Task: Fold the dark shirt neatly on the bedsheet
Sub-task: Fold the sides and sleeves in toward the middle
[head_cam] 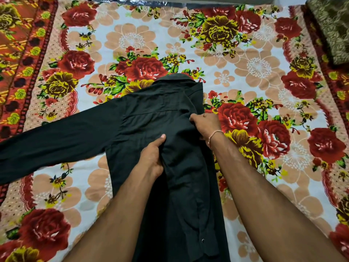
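Here, one dark shirt (151, 118) lies on the floral bedsheet (255, 59), one sleeve stretched left.
Left hand (153, 156) pinches mid-cloth; right hand (205, 125) curls around the right folded edge.

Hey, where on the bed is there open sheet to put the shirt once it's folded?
Bare bedsheet lies beyond the shirt's collar, and to the right of the right hand, up to the dark patterned cloth. Left is crowded: the spread sleeve crosses it. The left hand holds the dark shirt mid-body.
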